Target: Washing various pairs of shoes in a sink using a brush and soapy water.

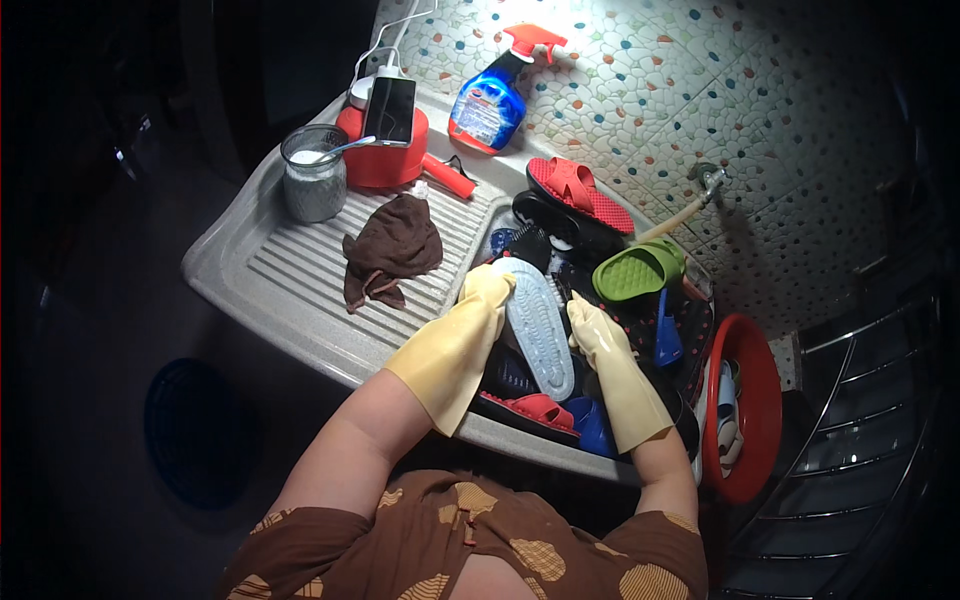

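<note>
My left hand [489,295], in a cream rubber glove, grips one end of a pale blue slipper [538,330] whose ridged sole faces up. Beside the slipper's other edge, my right hand [598,330] wears a matching glove with its fingers curled. A dark object with pale bristles lies by those fingers, mostly hidden, so I cannot tell whether they hold it. Around both hands the sink basin is full of footwear: a red-strapped slipper [574,195] at the back, a green slipper [639,271] to the right, and another red slipper [536,412] in front.
A brown cloth [396,247] lies on the sink's ribbed drainboard [300,274]. Behind it stand a glass jar [315,187] of white powder, a red dipper [382,161] with a phone [390,110] against it, and a spray bottle [487,109]. A red basin [761,420] holds more slippers.
</note>
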